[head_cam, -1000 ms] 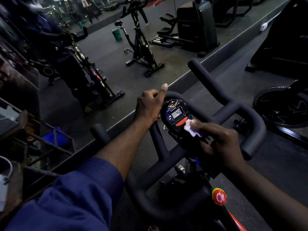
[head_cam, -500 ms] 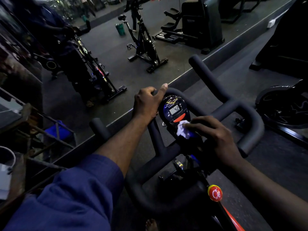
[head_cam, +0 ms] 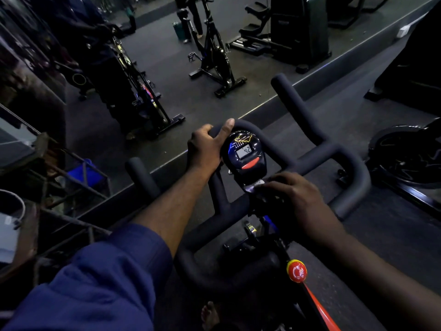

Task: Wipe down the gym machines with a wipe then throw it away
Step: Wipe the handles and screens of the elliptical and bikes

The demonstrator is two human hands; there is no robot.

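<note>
1. Pressing down at the foot of the console point(head_cam: 245, 151), the right hand point(head_cam: 296, 201) has its fingers point(head_cam: 279, 181) curled over the wipe point(head_cam: 254, 186) and holds it against the mount just under the console's lower edge.
2. A second ago the wipe sat higher, against the lower right rim of the console beside the orange button point(head_cam: 250, 164). Half a second ago it was just below that rim. Now it is lower again.
3. The wipe showed earlier as a bright white wad in front of the fingertips. Now only a pale, blurred strip shows, with most of it tucked under the fingers.
4. The left hand point(head_cam: 207, 149) stays clamped around the curved front loop of the handlebar point(head_cam: 334, 149), just to the left of the console.
5. Its thumb point(head_cam: 228, 130) pointed up and away from the bar in both earlier frames. It now lies flat along the top of the loop.
6. The display point(head_cam: 244, 152) is lit as before, and its digits are too small to read with confidence.
7. A blue sleeve point(head_cam: 95, 283) covers the left upper arm, and a red knob point(head_cam: 297, 271) sits on the frame below the right wrist.
8. Another exercise bike point(head_cam: 214, 56) shows in the mirror point(head_cam: 167, 96) ahead, as it did in the earlier frames.
</note>
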